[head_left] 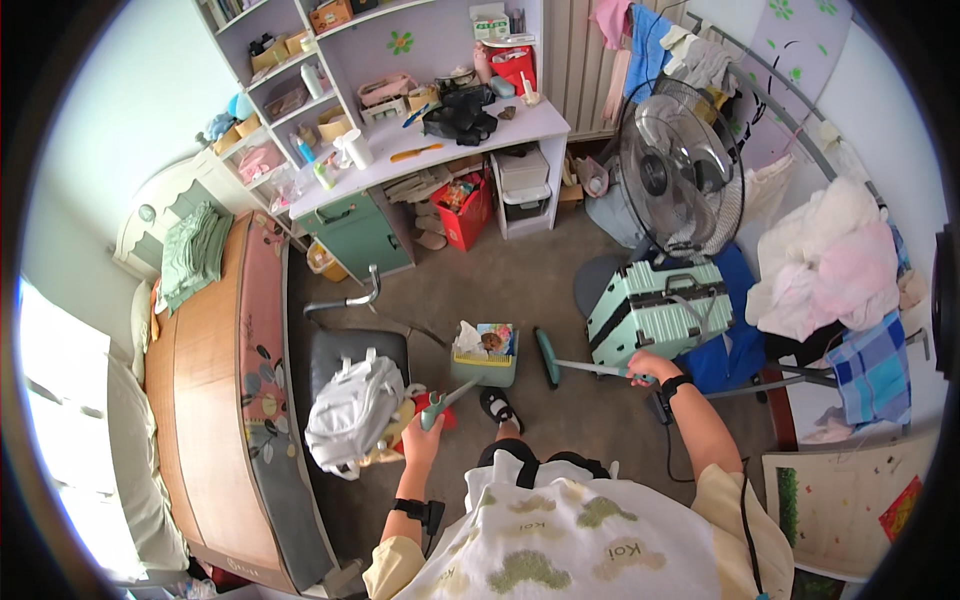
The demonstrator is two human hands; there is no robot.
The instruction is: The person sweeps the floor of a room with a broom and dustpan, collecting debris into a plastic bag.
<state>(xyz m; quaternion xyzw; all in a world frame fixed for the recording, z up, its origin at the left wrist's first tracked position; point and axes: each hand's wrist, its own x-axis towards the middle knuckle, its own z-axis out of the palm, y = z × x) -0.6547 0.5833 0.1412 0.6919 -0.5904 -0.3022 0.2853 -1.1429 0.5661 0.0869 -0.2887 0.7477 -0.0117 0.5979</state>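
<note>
My left hand (422,437) grips the long handle of a green dustpan (485,362) that stands on the floor in front of me, filled with paper scraps and rubbish. My right hand (650,367) holds the thin handle of a teal broom (546,357), whose head rests on the brown floor just right of the dustpan. A foot in a black sandal (497,405) is planted below the dustpan. Both wrists carry black bands.
A chair with a white backpack (352,412) stands at my left beside a long wooden bed (205,380). A mint suitcase (655,305) and a standing fan (680,165) are to the right, a cluttered desk (440,150) with shelves and a red bin (465,215) ahead.
</note>
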